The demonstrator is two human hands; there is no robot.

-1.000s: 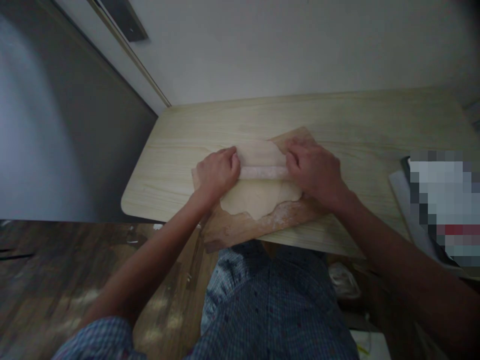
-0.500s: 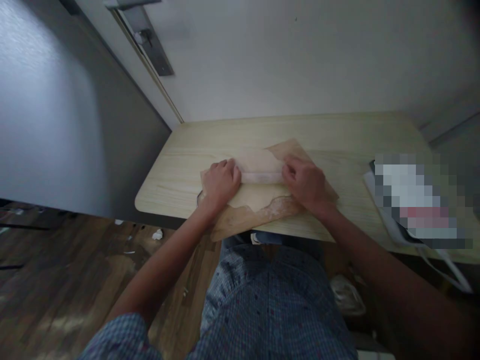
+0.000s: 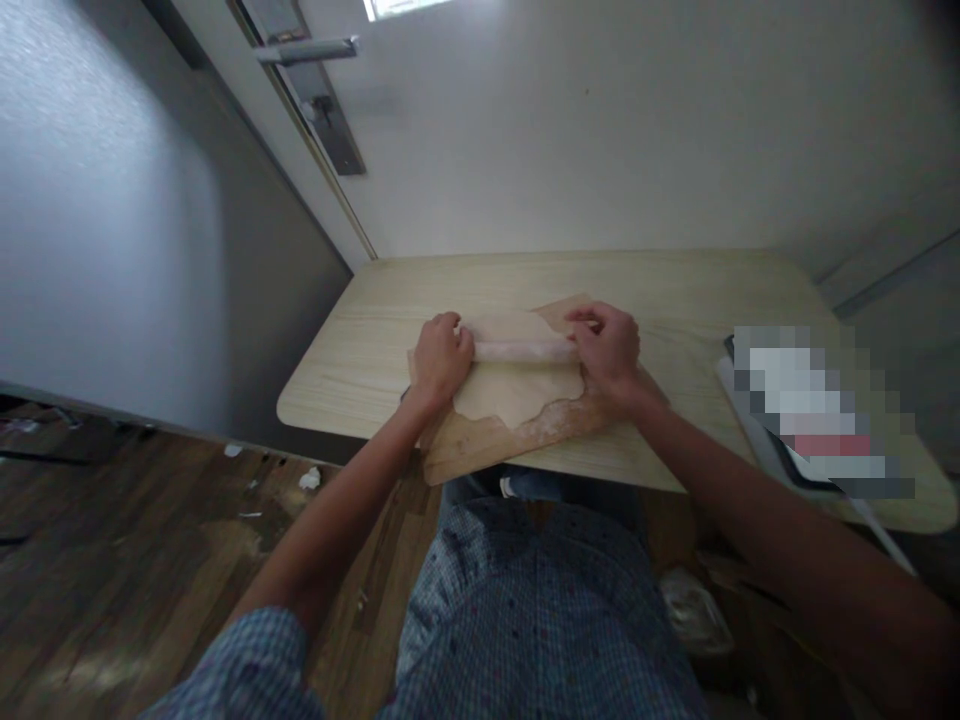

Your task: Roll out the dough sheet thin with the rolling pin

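Observation:
A pale rolling pin [image 3: 525, 351] lies crosswise on a flat, thin sheet of dough [image 3: 517, 393]. My left hand [image 3: 442, 357] is closed over the pin's left end. At the right end, my right hand [image 3: 609, 345] has its fingers curled at the pin, and its palm hides the tip. Beneath the dough is a brown wooden board [image 3: 469, 450], set askew and dusted with flour along its near edge. The dough's near edge is ragged and uneven.
The board rests on a light wooden table [image 3: 697, 290] against a white door with a metal handle [image 3: 311, 50]. To the right lies a blurred-out device [image 3: 817, 410] with a white cable [image 3: 881, 530]. Scraps of white paper [image 3: 310, 478] litter the floor.
The rolling pin has moved away from me across the dough, showing more of the sheet on the near side. My right fingers have lifted and loosened a little. The view has tilted up.

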